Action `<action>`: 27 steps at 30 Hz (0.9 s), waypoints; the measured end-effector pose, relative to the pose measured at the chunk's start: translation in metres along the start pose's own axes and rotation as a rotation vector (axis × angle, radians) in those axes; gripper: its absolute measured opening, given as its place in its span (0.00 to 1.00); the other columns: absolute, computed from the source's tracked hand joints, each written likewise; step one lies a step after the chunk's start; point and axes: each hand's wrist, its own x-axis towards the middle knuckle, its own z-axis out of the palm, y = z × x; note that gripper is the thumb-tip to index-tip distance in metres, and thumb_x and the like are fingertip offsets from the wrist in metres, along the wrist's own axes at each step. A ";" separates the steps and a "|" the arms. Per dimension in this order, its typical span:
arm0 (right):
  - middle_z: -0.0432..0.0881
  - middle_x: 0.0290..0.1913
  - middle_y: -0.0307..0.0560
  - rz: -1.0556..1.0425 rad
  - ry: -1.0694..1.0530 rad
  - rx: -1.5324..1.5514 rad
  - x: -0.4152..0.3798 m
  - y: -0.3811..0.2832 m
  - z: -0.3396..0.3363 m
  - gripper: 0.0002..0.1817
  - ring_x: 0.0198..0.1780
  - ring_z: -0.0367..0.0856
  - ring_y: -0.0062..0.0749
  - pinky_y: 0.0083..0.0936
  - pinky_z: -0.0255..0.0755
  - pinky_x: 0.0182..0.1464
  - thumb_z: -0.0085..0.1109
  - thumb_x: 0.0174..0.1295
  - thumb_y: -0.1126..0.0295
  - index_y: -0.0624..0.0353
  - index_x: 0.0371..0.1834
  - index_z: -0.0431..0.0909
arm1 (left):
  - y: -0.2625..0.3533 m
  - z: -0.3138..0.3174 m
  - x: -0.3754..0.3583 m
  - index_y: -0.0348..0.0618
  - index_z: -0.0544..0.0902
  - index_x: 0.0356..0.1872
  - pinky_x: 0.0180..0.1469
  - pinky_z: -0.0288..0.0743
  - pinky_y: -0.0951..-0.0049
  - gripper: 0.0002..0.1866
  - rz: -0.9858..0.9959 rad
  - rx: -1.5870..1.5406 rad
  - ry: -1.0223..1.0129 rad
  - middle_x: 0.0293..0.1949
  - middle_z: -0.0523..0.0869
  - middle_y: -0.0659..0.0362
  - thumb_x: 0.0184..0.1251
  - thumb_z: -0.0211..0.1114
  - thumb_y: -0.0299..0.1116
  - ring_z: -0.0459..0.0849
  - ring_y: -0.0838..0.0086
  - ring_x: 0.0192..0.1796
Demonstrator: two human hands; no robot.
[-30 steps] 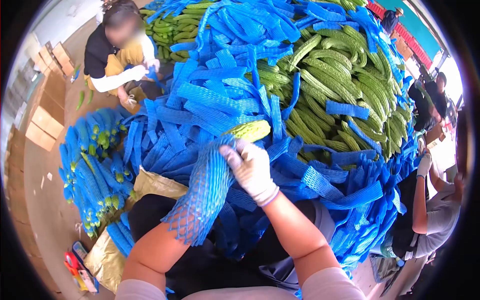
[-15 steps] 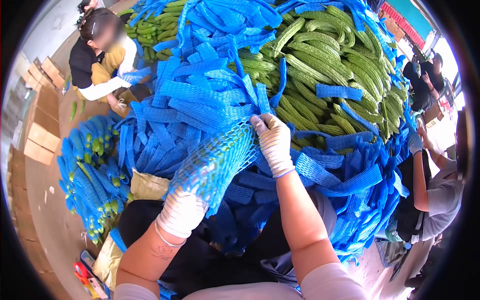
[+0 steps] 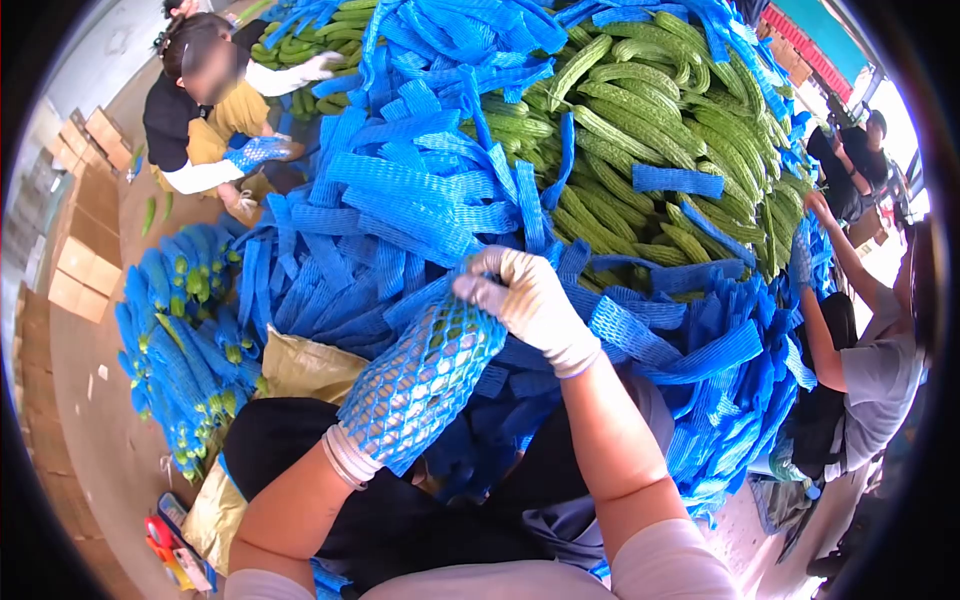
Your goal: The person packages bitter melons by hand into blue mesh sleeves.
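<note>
Between your two gloved hands sits the job: a bitter gourd (image 3: 440, 345) almost fully inside a blue foam net sleeve (image 3: 415, 385). Your left hand (image 3: 365, 450) is buried inside the sleeve's lower end, only the glove cuff showing, so I can't tell how it's closed; I'd guess it grips the gourd's base through the mesh. Your right hand (image 3: 530, 300) is curled shut at the sleeve's top edge, fingertips pinching the net rim just above the gourd's tip.

Step in hand, as I read it: final pull of the sleeve over the tip. Green shows through the mesh along the whole length, so sleeving is nearly done.

Next move calls for releasing the rim with your right hand, sliding your left out without dragging the net back off, then putting the piece down with the sleeved stack (image 3: 175, 330) off to your left. Loose sleeves (image 3: 400, 210) lie just beyond your right hand, bare gourds (image 3: 650, 130) further beyond.
</note>
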 end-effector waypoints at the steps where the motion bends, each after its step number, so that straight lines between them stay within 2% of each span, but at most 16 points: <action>1: 0.83 0.28 0.46 -0.100 0.165 -0.114 0.005 0.007 0.002 0.09 0.32 0.79 0.27 0.27 0.72 0.39 0.67 0.59 0.65 0.60 0.34 0.82 | -0.002 0.000 -0.003 0.37 0.70 0.65 0.65 0.69 0.68 0.26 0.048 0.116 0.048 0.62 0.76 0.53 0.63 0.62 0.24 0.76 0.65 0.63; 6: 0.82 0.27 0.50 0.076 0.500 -0.346 0.027 0.043 -0.016 0.13 0.29 0.80 0.36 0.29 0.72 0.37 0.66 0.59 0.60 0.59 0.34 0.81 | 0.006 -0.012 -0.009 0.37 0.74 0.61 0.60 0.73 0.66 0.27 -0.109 0.088 -0.065 0.59 0.79 0.53 0.59 0.68 0.25 0.79 0.65 0.60; 8: 0.82 0.26 0.50 0.119 0.529 -0.376 0.027 0.048 -0.017 0.14 0.28 0.79 0.35 0.29 0.72 0.36 0.66 0.58 0.60 0.60 0.33 0.81 | -0.014 -0.002 -0.019 0.35 0.77 0.55 0.52 0.75 0.59 0.22 -0.156 -0.276 0.191 0.45 0.84 0.45 0.60 0.66 0.31 0.83 0.51 0.48; 9: 0.82 0.26 0.45 0.117 0.505 -0.304 0.029 0.047 -0.017 0.15 0.28 0.79 0.31 0.27 0.71 0.35 0.67 0.59 0.58 0.61 0.37 0.81 | -0.015 -0.009 -0.015 0.35 0.75 0.57 0.55 0.74 0.63 0.22 -0.192 -0.307 0.182 0.51 0.82 0.46 0.62 0.66 0.29 0.82 0.56 0.52; 10: 0.82 0.26 0.45 0.117 0.509 -0.300 0.026 0.045 -0.020 0.15 0.28 0.79 0.31 0.27 0.71 0.35 0.67 0.59 0.58 0.61 0.37 0.81 | -0.004 -0.010 -0.014 0.35 0.73 0.60 0.59 0.73 0.68 0.24 -0.343 -0.780 0.248 0.57 0.80 0.51 0.63 0.66 0.29 0.80 0.66 0.57; 12: 0.82 0.28 0.38 0.271 0.401 0.517 0.019 0.037 -0.025 0.17 0.29 0.78 0.25 0.23 0.71 0.34 0.68 0.59 0.57 0.60 0.41 0.81 | 0.002 -0.020 -0.007 0.36 0.70 0.64 0.62 0.71 0.71 0.27 -0.427 -0.908 0.364 0.61 0.76 0.55 0.64 0.66 0.27 0.76 0.71 0.61; 13: 0.81 0.32 0.34 0.346 0.314 0.602 0.017 0.040 -0.030 0.20 0.32 0.77 0.20 0.21 0.72 0.36 0.69 0.59 0.57 0.60 0.46 0.79 | 0.001 -0.018 -0.005 0.37 0.70 0.65 0.61 0.72 0.71 0.29 -0.405 -1.091 0.481 0.60 0.77 0.54 0.62 0.67 0.26 0.77 0.71 0.60; 14: 0.81 0.32 0.34 0.344 0.313 0.607 0.015 0.039 -0.024 0.20 0.32 0.77 0.20 0.21 0.72 0.36 0.69 0.59 0.57 0.60 0.46 0.79 | 0.002 -0.024 -0.001 0.36 0.72 0.63 0.61 0.73 0.69 0.26 -0.368 -0.899 0.481 0.60 0.77 0.53 0.63 0.65 0.25 0.77 0.68 0.60; 16: 0.81 0.36 0.36 0.160 0.203 0.854 0.010 0.038 -0.006 0.19 0.36 0.78 0.20 0.22 0.73 0.38 0.69 0.59 0.59 0.60 0.46 0.78 | -0.026 -0.030 -0.012 0.37 0.73 0.60 0.62 0.72 0.67 0.22 -0.056 0.300 0.366 0.60 0.78 0.53 0.64 0.62 0.25 0.78 0.65 0.60; 17: 0.81 0.41 0.38 0.140 0.177 0.885 0.010 0.035 -0.004 0.20 0.40 0.79 0.21 0.24 0.74 0.41 0.69 0.59 0.60 0.59 0.49 0.76 | -0.029 -0.026 -0.014 0.37 0.73 0.60 0.62 0.72 0.67 0.22 -0.053 0.305 0.366 0.60 0.78 0.53 0.64 0.62 0.25 0.78 0.65 0.60; 18: 0.81 0.41 0.38 0.136 0.175 0.889 0.009 0.030 -0.005 0.20 0.40 0.79 0.21 0.24 0.74 0.41 0.69 0.59 0.60 0.59 0.49 0.76 | -0.023 -0.021 -0.009 0.38 0.74 0.60 0.62 0.72 0.67 0.21 -0.154 -0.447 0.471 0.60 0.78 0.54 0.65 0.59 0.26 0.78 0.65 0.61; 20: 0.81 0.43 0.39 0.103 0.081 0.881 0.005 0.022 -0.007 0.20 0.43 0.79 0.23 0.23 0.74 0.48 0.68 0.60 0.63 0.58 0.51 0.75 | -0.024 -0.018 -0.009 0.39 0.75 0.59 0.63 0.71 0.67 0.19 -0.248 -1.202 0.538 0.61 0.78 0.55 0.67 0.57 0.27 0.77 0.64 0.61; 22: 0.80 0.46 0.38 0.002 0.165 0.794 0.005 0.024 0.002 0.20 0.48 0.78 0.22 0.22 0.71 0.54 0.68 0.60 0.66 0.58 0.53 0.74 | -0.025 -0.021 -0.005 0.42 0.75 0.59 0.65 0.68 0.69 0.18 -0.409 -1.287 0.516 0.61 0.79 0.59 0.70 0.52 0.31 0.75 0.68 0.63; 23: 0.80 0.47 0.38 -0.037 0.164 0.773 0.004 0.023 0.010 0.20 0.49 0.77 0.22 0.22 0.70 0.56 0.67 0.60 0.67 0.59 0.54 0.74 | -0.017 -0.023 -0.009 0.42 0.75 0.60 0.67 0.65 0.67 0.19 -0.410 -0.616 0.343 0.62 0.78 0.61 0.72 0.48 0.32 0.73 0.70 0.65; 24: 0.80 0.48 0.37 -0.076 0.165 0.753 0.003 0.022 0.017 0.20 0.51 0.76 0.21 0.22 0.69 0.58 0.67 0.61 0.69 0.59 0.54 0.74 | -0.019 -0.023 -0.008 0.42 0.75 0.60 0.67 0.65 0.67 0.19 -0.409 -0.614 0.343 0.62 0.78 0.61 0.72 0.48 0.32 0.73 0.70 0.65; 27: 0.79 0.44 0.32 -0.091 0.162 0.618 -0.005 0.009 0.032 0.15 0.45 0.74 0.16 0.19 0.69 0.51 0.62 0.65 0.72 0.58 0.53 0.76 | -0.024 -0.023 -0.004 0.36 0.73 0.61 0.67 0.66 0.71 0.19 -0.419 -1.187 0.473 0.61 0.79 0.57 0.71 0.47 0.26 0.77 0.71 0.62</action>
